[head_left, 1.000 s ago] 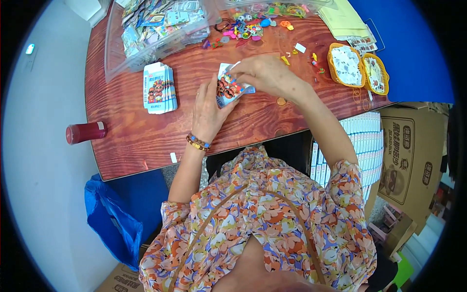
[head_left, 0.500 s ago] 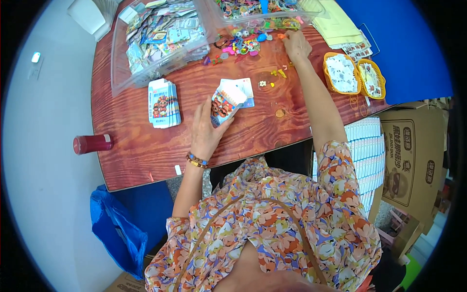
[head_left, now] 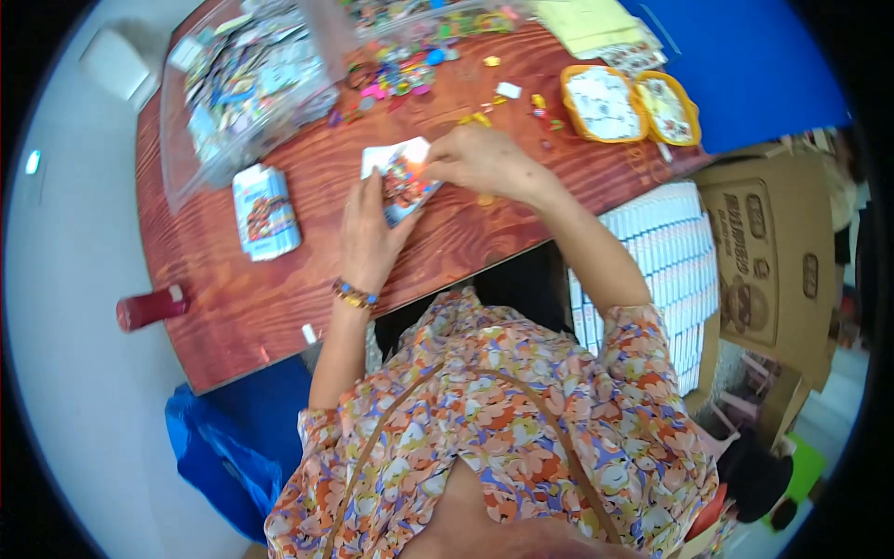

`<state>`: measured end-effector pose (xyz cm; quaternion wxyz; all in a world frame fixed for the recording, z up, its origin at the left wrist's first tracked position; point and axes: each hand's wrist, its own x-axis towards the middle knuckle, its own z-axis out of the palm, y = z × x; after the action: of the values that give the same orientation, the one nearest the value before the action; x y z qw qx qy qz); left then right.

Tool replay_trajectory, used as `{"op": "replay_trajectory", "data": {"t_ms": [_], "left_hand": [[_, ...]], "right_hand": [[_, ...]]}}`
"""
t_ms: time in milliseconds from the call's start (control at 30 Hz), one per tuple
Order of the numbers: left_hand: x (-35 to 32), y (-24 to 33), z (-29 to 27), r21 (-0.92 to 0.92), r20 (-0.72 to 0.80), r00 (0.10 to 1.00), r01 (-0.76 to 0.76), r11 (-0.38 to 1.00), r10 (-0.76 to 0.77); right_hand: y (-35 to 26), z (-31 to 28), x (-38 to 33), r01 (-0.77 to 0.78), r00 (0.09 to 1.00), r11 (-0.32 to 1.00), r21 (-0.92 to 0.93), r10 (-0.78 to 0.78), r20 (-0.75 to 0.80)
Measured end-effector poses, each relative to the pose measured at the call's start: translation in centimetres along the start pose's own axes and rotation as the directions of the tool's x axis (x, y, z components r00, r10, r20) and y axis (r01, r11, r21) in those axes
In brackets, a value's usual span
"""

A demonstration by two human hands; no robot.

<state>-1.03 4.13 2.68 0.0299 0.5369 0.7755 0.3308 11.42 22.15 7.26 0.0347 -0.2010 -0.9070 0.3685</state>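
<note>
A small printed carton [head_left: 407, 186], blue and white with cartoon figures, stands tilted in my left hand [head_left: 371, 228], whose thumb and fingers grip its sides. At the carton's upper right edge is my right hand [head_left: 484, 163], fingers pinched together. Whatever those fingertips hold is too small and blurred to make out. A pale card or flap shows behind the carton's upper left. To the left lies a stack of similar flat cartons [head_left: 267, 219]. Beyond the hands, colourful plastic trinkets [head_left: 400, 79] lie in a loose pile, with several yellow bits [head_left: 477, 119] nearer my right hand.
A clear bin [head_left: 172, 154] of packets and another bin of trinkets stand at the back. Two yellow baskets [head_left: 610, 140] hold small printed pieces. A red bottle [head_left: 154, 307] lies at the left edge; a brown box [head_left: 782, 210] and rows of white cartons [head_left: 666, 279] sit right.
My right hand has come back from the far trinkets to the carton in my left hand. The left hand keeps its grip. The whole view has shifted and is somewhat blurred.
</note>
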Motion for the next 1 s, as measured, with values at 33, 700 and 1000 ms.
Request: {"op": "replay_trajectory", "data": {"t_ms": [33,700,1000], "left_hand": [[-0.2,-0.4,0.4,-0.003,-0.026,0.999,-0.02,1.0,0.02],[-0.4,0.6,-0.3,-0.073,0.041,0.999,0.038,0.997,-0.035],[2.2,5.0,2.8,-0.156,0.097,0.98,-0.157,0.975,0.173]], "right_hand": [[1.0,-0.1,-0.4,0.121,0.987,0.992,0.032,-0.117,-0.108],[16.7,-12.8,-8.2,-0.346,0.543,0.726,0.595,0.672,-0.503],[16.9,-12.0,-9.8,-0.21,0.619,0.746,0.632,0.602,-0.504]]}}
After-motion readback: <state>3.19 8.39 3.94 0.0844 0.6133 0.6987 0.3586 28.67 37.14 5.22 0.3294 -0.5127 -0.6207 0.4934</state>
